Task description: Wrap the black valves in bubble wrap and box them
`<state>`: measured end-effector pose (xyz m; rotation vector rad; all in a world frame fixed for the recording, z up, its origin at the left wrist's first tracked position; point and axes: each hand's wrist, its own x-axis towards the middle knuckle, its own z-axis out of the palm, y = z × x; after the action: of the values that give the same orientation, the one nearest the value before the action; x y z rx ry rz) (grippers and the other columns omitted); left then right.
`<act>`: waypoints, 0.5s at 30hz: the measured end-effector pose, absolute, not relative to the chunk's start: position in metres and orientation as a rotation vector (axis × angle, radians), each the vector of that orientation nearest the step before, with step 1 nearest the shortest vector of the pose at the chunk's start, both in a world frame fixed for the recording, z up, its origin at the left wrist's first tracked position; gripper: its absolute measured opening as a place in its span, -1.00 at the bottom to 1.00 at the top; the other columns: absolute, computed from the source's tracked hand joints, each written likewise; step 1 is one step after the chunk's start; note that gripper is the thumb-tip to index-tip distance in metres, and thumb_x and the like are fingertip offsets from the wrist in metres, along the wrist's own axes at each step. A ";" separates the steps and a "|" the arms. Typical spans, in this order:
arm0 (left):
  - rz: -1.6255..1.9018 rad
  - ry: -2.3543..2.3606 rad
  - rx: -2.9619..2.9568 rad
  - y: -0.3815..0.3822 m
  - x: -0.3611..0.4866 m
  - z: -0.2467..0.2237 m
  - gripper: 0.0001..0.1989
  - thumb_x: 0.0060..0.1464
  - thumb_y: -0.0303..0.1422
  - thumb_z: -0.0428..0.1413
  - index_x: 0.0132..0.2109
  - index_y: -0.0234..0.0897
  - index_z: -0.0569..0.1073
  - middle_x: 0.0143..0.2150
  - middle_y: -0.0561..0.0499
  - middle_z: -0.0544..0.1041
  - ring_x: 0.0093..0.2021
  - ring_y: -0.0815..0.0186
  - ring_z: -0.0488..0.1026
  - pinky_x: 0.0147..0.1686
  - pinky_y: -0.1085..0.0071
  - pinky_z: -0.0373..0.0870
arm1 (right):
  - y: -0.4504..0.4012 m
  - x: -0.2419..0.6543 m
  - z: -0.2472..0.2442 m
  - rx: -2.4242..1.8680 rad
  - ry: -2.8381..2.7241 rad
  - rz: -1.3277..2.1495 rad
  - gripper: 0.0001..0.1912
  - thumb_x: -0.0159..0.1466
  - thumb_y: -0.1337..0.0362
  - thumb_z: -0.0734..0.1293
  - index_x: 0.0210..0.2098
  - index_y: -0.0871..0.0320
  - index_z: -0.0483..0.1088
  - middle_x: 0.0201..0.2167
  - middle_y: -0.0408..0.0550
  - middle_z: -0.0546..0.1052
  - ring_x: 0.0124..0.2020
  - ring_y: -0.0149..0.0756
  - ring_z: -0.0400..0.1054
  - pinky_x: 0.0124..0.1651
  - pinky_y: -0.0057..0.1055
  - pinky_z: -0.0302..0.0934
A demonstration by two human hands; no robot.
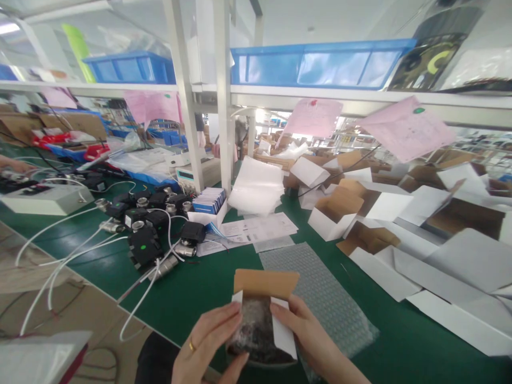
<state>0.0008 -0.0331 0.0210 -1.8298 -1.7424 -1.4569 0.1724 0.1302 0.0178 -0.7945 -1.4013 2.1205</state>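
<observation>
A small white cardboard box [266, 284] with a brown inside stands open near the front edge of the bench. In it lies a dark item [256, 328] in clear, shiny wrapping; its kind is hidden. My left hand [208, 341], with a ring on one finger, wraps the box's left side, fingertips at the left flap and thumb at the front. My right hand [312, 338] grips the right flap between thumb and fingers. A sheet of bubble wrap [320, 293] lies right behind the box, partly under my right forearm.
Several black valve actuators [144, 244] with white cables lie to the left. A white box of blue booklets [208, 201], printed sheets [256, 229] and white foam sheets [256, 186] sit behind. Open white boxes [334, 213] pile up on the right. A shelf [280, 96] crosses above.
</observation>
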 end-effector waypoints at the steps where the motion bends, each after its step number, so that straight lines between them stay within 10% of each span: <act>1: -1.431 -1.682 -1.890 -0.030 0.001 0.020 -0.64 0.28 -0.41 0.20 0.20 -0.21 0.46 0.07 -0.16 0.64 0.06 0.13 0.63 0.05 0.31 0.64 | 0.128 0.169 0.014 -0.820 -1.358 2.168 -0.30 -0.03 -0.22 0.65 -0.06 0.09 0.62 -0.21 -0.02 0.68 -0.25 -0.24 0.52 -0.18 -0.42 0.36; 9: -1.327 -1.482 -2.088 -0.012 0.000 0.019 -0.73 0.38 -0.15 0.15 0.02 -0.24 0.55 -0.13 -0.07 0.72 -0.02 0.19 0.65 0.18 0.24 0.54 | 0.126 0.162 0.030 -0.739 -1.556 2.089 -0.47 0.02 -0.18 0.63 -0.22 0.07 0.65 -0.41 -0.14 0.60 -0.41 -0.32 0.46 -0.34 -0.48 0.34; 15: -1.277 -1.303 -2.078 -0.001 0.000 0.019 -0.75 0.46 -0.22 0.05 -0.13 -0.28 0.51 -0.26 -0.03 0.69 -0.10 0.27 0.64 0.09 0.37 0.55 | 0.133 0.182 0.027 -0.052 -2.144 1.184 -0.67 0.42 0.14 0.40 0.17 -0.14 0.50 0.12 -0.02 0.58 0.12 -0.14 0.47 0.15 -0.26 0.41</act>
<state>0.0000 -0.0013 0.0189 -2.0782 -1.3035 -1.2766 0.1823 0.1334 0.0268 -0.0518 -2.1438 1.1841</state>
